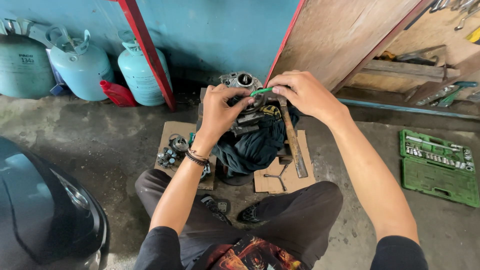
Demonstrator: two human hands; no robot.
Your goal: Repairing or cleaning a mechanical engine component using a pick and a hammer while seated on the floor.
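Observation:
A grey metal compressor part (243, 81) rests on a dark cloth (252, 145) between my knees. A thin green ring (261, 91) stretches between my two hands above it. My left hand (220, 111) pinches one end of the ring against the part. The other end is held in the fingertips of my right hand (302, 92). A wooden-handled hammer (292, 139) lies just under my right hand, beside the cloth.
Small metal parts (171, 152) and a cross wrench (278, 176) lie on cardboard pieces. An open green socket set (437, 165) sits at right. Pale green gas cylinders (80, 67) and a red can (117, 93) line the blue wall. A dark car's front (42, 210) is at left.

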